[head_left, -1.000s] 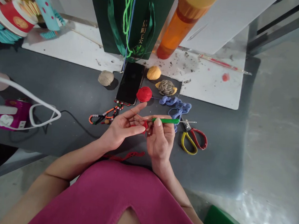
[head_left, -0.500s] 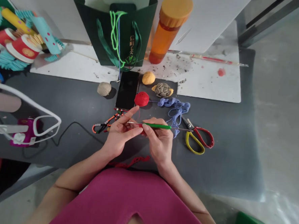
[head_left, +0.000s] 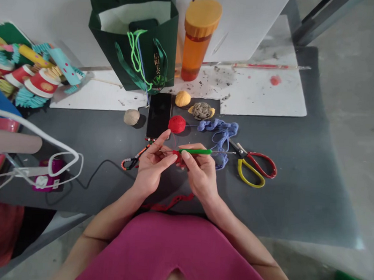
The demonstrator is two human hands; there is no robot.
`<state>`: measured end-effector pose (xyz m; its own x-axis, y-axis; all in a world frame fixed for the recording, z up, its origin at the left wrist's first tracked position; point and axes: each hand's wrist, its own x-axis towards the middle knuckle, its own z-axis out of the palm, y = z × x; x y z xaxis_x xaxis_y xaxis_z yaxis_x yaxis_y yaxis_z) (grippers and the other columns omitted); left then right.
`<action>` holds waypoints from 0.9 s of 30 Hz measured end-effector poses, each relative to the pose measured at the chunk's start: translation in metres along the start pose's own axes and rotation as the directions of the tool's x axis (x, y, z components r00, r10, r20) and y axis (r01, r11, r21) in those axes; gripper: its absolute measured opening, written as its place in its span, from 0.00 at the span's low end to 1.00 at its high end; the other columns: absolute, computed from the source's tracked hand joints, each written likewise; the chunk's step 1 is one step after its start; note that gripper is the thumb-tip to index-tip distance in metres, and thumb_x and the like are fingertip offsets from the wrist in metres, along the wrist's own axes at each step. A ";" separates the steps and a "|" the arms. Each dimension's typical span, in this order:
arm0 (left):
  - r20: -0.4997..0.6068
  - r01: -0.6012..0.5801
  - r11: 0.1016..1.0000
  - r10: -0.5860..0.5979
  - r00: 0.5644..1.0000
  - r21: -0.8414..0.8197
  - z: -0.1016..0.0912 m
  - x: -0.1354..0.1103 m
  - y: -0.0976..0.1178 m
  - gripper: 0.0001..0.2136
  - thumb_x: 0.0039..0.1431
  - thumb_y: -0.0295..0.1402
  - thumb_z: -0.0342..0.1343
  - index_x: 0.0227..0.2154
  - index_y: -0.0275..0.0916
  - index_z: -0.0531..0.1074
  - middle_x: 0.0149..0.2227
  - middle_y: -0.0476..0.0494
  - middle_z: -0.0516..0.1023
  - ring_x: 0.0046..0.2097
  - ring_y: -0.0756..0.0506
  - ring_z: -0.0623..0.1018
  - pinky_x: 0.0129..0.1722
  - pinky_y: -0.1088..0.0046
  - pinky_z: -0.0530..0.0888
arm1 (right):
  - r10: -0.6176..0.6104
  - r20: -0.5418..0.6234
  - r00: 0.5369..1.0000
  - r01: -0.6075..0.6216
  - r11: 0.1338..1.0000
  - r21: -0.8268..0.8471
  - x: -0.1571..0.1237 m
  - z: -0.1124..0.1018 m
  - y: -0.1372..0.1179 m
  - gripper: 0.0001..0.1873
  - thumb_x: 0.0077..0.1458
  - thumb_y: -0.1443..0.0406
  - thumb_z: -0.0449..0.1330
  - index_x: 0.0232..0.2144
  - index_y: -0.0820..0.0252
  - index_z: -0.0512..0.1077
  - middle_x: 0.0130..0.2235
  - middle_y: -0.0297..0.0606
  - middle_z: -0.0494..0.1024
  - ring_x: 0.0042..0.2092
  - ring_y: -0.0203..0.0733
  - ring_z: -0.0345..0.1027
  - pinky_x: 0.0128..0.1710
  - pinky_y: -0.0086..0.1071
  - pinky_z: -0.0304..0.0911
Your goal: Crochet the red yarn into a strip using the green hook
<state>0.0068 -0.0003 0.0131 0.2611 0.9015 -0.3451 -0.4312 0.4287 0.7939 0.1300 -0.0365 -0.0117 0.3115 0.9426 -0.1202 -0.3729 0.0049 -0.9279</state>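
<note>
From where I'm watching, a dark grey table [head_left: 265, 204] fills the view, with a paint-flecked white board [head_left: 259, 93] along its far side holding a green paper bag [head_left: 132, 39] and an amber bottle [head_left: 198, 39] with a yellow cap. Nearer in, a black phone [head_left: 158, 115] lies between a tan yarn ball [head_left: 131, 116] and a red yarn ball [head_left: 177, 124]. A tangle of blue yarn [head_left: 219, 135] and yellow-and-red-handled scissors [head_left: 251, 169] lie to the right, a beaded string [head_left: 135, 156] to the left. Both hands work over the table just below the red ball. My right hand [head_left: 200, 172] is closed in a pencil-like pinch on a green-handled crochet hook [head_left: 194, 151], and my left hand [head_left: 154, 163] is half open, its fingertips pinching a small red crocheted piece [head_left: 179, 157], partly hidden. I judge that piece light, soft and quick to deform, so I'd hold it close to the working edge. The hook looks light, stiff and slick, best taken by its green grip.
</note>
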 end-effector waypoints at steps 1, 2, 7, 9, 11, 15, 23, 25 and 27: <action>0.001 -0.011 1.000 0.011 1.000 0.003 0.001 0.000 0.000 0.24 0.48 0.31 0.78 0.50 0.49 0.84 0.28 0.58 0.78 0.31 0.56 0.75 0.38 0.80 0.78 | -0.017 -0.008 1.000 0.017 1.000 -0.003 0.000 0.000 0.001 0.14 0.56 0.50 0.73 0.37 0.52 0.83 0.34 0.31 0.83 0.27 0.32 0.72 0.27 0.27 0.70; 0.003 -0.020 1.000 0.020 1.000 0.007 0.001 0.001 0.000 0.24 0.49 0.31 0.77 0.51 0.49 0.84 0.28 0.58 0.78 0.31 0.55 0.76 0.39 0.79 0.78 | -0.030 -0.015 0.999 0.030 1.000 -0.006 0.001 0.000 0.001 0.14 0.55 0.51 0.74 0.36 0.52 0.83 0.34 0.31 0.83 0.27 0.32 0.72 0.27 0.27 0.70; 0.059 -0.039 0.998 0.037 0.998 0.041 0.005 0.015 0.006 0.26 0.49 0.29 0.76 0.53 0.49 0.82 0.29 0.58 0.80 0.33 0.54 0.77 0.41 0.76 0.78 | -0.009 -0.020 1.000 0.010 0.999 0.048 0.016 0.001 -0.008 0.18 0.51 0.49 0.76 0.36 0.53 0.82 0.31 0.31 0.83 0.27 0.34 0.73 0.26 0.28 0.69; 0.086 -0.069 0.996 0.064 0.994 0.055 0.006 0.024 0.010 0.27 0.48 0.31 0.76 0.53 0.48 0.82 0.30 0.56 0.81 0.33 0.53 0.78 0.40 0.75 0.78 | -0.019 -0.003 1.000 0.019 0.998 0.066 0.026 0.003 -0.014 0.19 0.49 0.48 0.77 0.35 0.54 0.81 0.30 0.30 0.82 0.27 0.34 0.72 0.26 0.29 0.69; 0.085 -0.110 0.992 0.105 0.991 0.055 0.009 0.031 0.013 0.26 0.48 0.31 0.76 0.53 0.47 0.83 0.31 0.56 0.82 0.33 0.53 0.79 0.40 0.76 0.77 | -0.042 -0.002 0.999 0.042 0.996 0.078 0.034 0.006 -0.017 0.21 0.46 0.48 0.78 0.33 0.54 0.81 0.30 0.29 0.80 0.27 0.33 0.71 0.26 0.28 0.68; 0.054 -0.142 0.990 0.141 0.989 0.023 0.012 0.038 0.007 0.24 0.48 0.33 0.76 0.51 0.49 0.84 0.31 0.56 0.82 0.34 0.53 0.78 0.41 0.75 0.76 | -0.012 -0.016 1.000 0.015 0.985 0.169 0.043 0.009 -0.012 0.23 0.43 0.47 0.79 0.33 0.54 0.81 0.30 0.28 0.81 0.27 0.31 0.71 0.27 0.27 0.68; 0.077 -0.118 0.985 0.109 0.991 0.128 0.002 0.045 -0.012 0.34 0.49 0.36 0.75 0.61 0.54 0.77 0.33 0.55 0.80 0.36 0.51 0.77 0.44 0.73 0.76 | 0.029 0.009 1.000 -0.030 0.976 0.218 0.043 -0.003 0.003 0.21 0.45 0.49 0.79 0.34 0.54 0.81 0.30 0.29 0.82 0.29 0.34 0.74 0.31 0.30 0.74; 0.072 -0.106 0.985 0.097 0.993 0.137 0.000 0.045 -0.013 0.37 0.49 0.37 0.76 0.64 0.56 0.74 0.34 0.56 0.80 0.36 0.51 0.77 0.45 0.73 0.77 | 0.006 0.005 1.000 -0.007 0.978 0.208 0.042 -0.005 0.004 0.20 0.47 0.49 0.79 0.34 0.53 0.81 0.32 0.30 0.83 0.31 0.35 0.76 0.33 0.31 0.76; 0.056 -0.096 0.984 0.088 0.995 0.150 -0.001 0.043 -0.014 0.39 0.49 0.38 0.77 0.65 0.57 0.73 0.33 0.57 0.79 0.34 0.52 0.76 0.44 0.74 0.77 | -0.002 0.029 1.000 -0.004 0.979 0.206 0.041 -0.005 0.005 0.18 0.49 0.50 0.78 0.35 0.53 0.81 0.34 0.30 0.83 0.32 0.35 0.76 0.35 0.32 0.77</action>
<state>0.0228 0.0325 -0.0129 0.2702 0.9311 -0.2450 -0.3200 0.3268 0.8893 0.1453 0.0006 -0.0231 0.2865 0.9520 -0.1080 -0.5459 0.0696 -0.8349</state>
